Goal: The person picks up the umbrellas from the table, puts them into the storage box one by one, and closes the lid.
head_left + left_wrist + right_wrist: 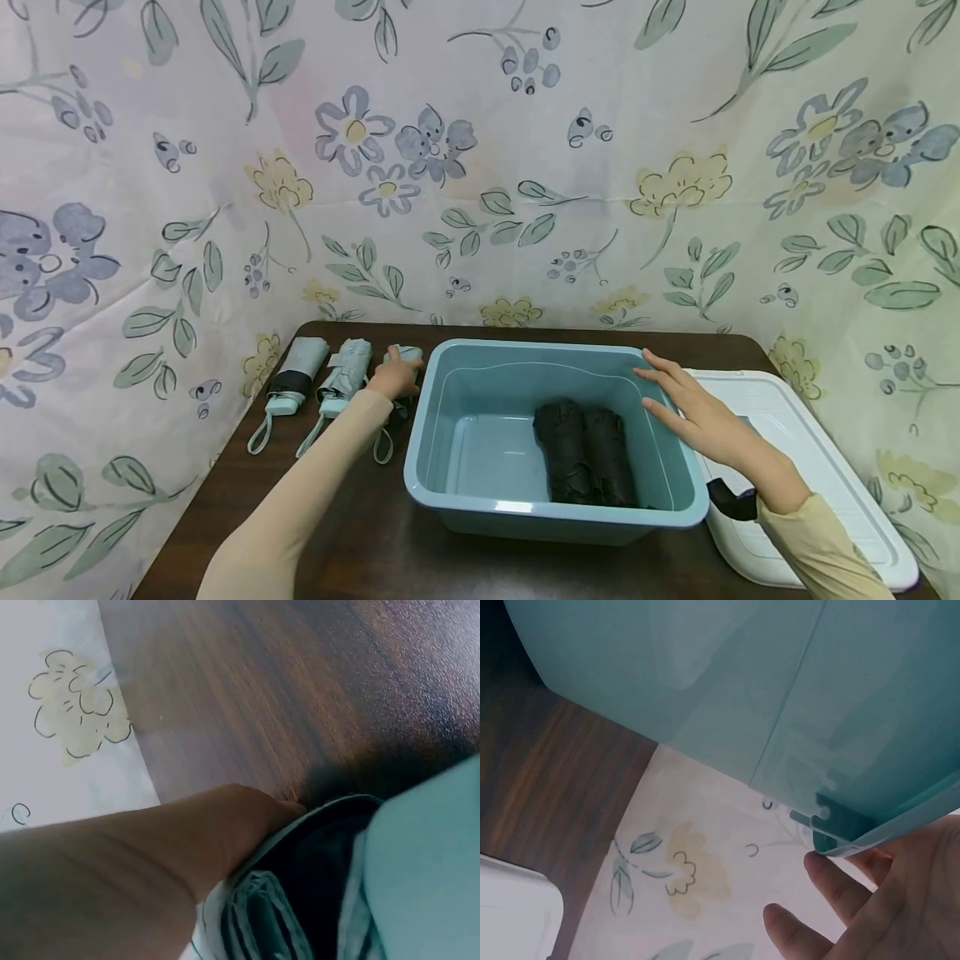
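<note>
My left hand (395,377) grips a folded light mint umbrella (411,353), the rightmost of three on the table, its wrist loop hanging toward the front. In the left wrist view, the hand (240,825) lies against rolled mint fabric (262,911) with a dark inside. Beside it stands a blue-green plastic bin (480,505). Two black rolled bundles (561,450), much like folded umbrellas, lie side by side in its right half. My right hand (697,417) rests on the bin's right rim with fingers spread; in the right wrist view its fingers (836,889) extend at that rim.
Two more mint folded umbrellas, one with a black band (292,382) and one beside it (347,375), lie on the left of the dark wooden table (360,533). A white lid (817,475) lies to the right of the bin. Floral cloth (480,208) hangs behind.
</note>
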Action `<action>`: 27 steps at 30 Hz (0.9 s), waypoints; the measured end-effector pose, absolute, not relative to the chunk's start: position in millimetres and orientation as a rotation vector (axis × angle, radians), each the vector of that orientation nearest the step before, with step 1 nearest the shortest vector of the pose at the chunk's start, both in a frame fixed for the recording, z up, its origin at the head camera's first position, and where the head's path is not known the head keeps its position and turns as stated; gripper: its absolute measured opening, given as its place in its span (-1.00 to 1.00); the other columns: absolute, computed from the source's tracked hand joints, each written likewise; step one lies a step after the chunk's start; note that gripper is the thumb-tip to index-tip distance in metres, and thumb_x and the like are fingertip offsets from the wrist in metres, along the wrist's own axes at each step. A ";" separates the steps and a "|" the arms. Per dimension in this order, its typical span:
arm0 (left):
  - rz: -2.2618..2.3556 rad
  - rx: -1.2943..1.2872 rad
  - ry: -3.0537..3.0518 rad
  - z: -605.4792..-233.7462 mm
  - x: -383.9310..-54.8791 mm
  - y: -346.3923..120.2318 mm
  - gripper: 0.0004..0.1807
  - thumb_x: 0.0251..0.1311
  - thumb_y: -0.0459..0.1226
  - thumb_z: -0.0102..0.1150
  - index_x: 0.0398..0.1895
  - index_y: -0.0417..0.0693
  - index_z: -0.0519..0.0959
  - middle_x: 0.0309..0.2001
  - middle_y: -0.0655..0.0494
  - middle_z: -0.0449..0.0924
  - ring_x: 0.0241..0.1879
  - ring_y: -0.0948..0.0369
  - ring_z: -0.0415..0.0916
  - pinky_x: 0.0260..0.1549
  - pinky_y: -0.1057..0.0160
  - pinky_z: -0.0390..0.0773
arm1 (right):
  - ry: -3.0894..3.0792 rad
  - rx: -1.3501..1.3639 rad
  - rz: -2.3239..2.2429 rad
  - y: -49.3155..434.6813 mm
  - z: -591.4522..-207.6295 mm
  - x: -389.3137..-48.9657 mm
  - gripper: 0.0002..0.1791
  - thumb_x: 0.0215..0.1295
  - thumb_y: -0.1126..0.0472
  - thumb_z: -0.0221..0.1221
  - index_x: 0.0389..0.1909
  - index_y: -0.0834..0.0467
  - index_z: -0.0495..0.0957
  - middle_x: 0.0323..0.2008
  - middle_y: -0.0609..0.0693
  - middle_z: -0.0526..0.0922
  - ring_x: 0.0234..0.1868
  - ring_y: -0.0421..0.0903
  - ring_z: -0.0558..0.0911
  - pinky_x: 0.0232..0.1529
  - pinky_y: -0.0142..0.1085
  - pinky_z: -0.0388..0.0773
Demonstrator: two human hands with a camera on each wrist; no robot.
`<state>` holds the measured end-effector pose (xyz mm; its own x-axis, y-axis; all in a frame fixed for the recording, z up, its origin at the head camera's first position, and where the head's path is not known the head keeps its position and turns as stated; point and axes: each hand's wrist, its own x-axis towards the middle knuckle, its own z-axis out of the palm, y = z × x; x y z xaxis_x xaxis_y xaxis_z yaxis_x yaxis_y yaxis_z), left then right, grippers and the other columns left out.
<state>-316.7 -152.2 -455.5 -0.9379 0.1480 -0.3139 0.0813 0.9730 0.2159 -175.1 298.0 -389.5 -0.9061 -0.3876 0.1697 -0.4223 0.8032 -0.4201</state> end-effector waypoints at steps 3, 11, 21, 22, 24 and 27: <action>0.278 0.185 2.802 -455.1 -317.7 -153.6 -0.43 0.20 -0.26 0.11 0.31 0.03 0.29 0.30 -0.54 -0.28 -0.69 0.16 0.16 -0.68 0.25 0.23 | -2.914 0.656 0.718 298.4 -389.7 -175.2 -0.42 0.39 0.02 -0.02 0.36 0.11 0.17 0.45 -0.02 -0.11 0.38 0.19 0.06 0.11 0.25 0.20; 0.464 0.157 2.769 -456.1 -315.8 -166.1 -0.60 0.12 -0.19 0.21 0.04 0.04 0.42 0.28 -0.49 -0.29 -0.53 -0.04 0.36 -0.54 0.09 0.35 | -2.917 0.648 0.713 299.0 -389.4 -175.1 -0.42 0.39 0.01 -0.02 0.35 0.12 0.19 0.45 0.02 -0.09 0.38 0.19 0.08 0.11 0.27 0.19; 0.682 0.214 2.813 -450.4 -306.5 -187.8 -0.56 0.18 -0.17 0.14 0.11 0.01 0.33 0.29 -0.59 -0.39 -0.49 -0.05 0.38 -0.54 0.13 0.33 | -2.923 0.645 0.715 297.8 -387.5 -174.6 -0.43 0.39 0.01 -0.03 0.35 0.12 0.18 0.45 0.05 -0.08 0.38 0.20 0.07 0.10 0.28 0.19; 0.701 0.213 2.823 -449.5 -305.6 -190.2 -0.55 0.18 -0.15 0.13 0.13 0.02 0.32 0.29 -0.58 -0.38 -0.45 -0.06 0.38 -0.53 0.13 0.33 | -2.921 0.644 0.716 297.8 -387.5 -174.4 -0.43 0.39 0.01 -0.03 0.35 0.12 0.18 0.45 0.05 -0.08 0.38 0.21 0.07 0.10 0.28 0.19; 0.751 0.220 2.829 -447.9 -303.9 -194.7 -0.53 0.20 -0.14 0.12 0.17 0.01 0.32 0.30 -0.58 -0.38 -0.39 -0.10 0.39 -0.51 0.11 0.33 | -2.920 0.644 0.718 297.8 -387.7 -174.2 -0.43 0.39 0.01 -0.02 0.35 0.12 0.19 0.45 0.04 -0.08 0.38 0.21 0.07 0.10 0.28 0.18; 0.831 0.222 2.822 -445.3 -300.8 -200.9 -0.52 0.21 -0.13 0.09 0.20 0.02 0.31 0.29 -0.55 -0.34 -0.23 -0.20 0.38 -0.45 0.06 0.36 | -2.920 0.646 0.722 297.7 -388.2 -174.1 -0.43 0.39 0.01 -0.02 0.35 0.13 0.19 0.45 0.04 -0.08 0.37 0.21 0.07 0.10 0.29 0.18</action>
